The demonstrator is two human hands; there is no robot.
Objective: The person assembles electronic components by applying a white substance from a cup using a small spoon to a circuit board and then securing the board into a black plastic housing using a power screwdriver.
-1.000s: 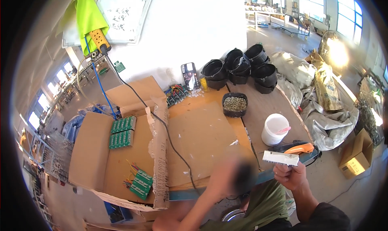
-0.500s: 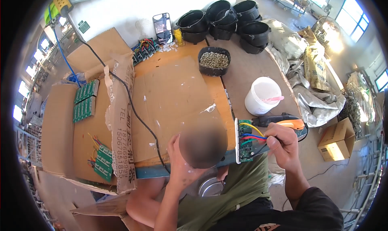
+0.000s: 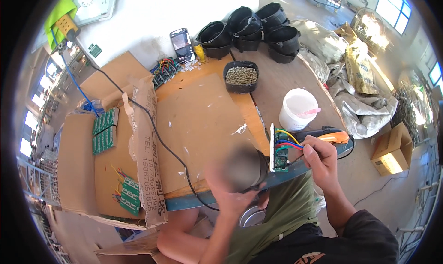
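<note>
At the front edge of the tabletop (image 3: 300,81), the left hand (image 3: 225,190) curls its fingers around a blurred black tub (image 3: 247,171), and the right hand (image 3: 321,154) pinches the wires (image 3: 290,145) of a circuit board (image 3: 281,160), likely light and fragile, best held by its edges.

The circuit board (image 3: 281,161), held pale face up a second ago, now stands on edge, the right hand (image 3: 320,155) pinching its coloured wires (image 3: 290,145); the left hand's (image 3: 228,190) black container (image 3: 264,166) has come nearer the board, its dark side now showing beside the blur
</note>
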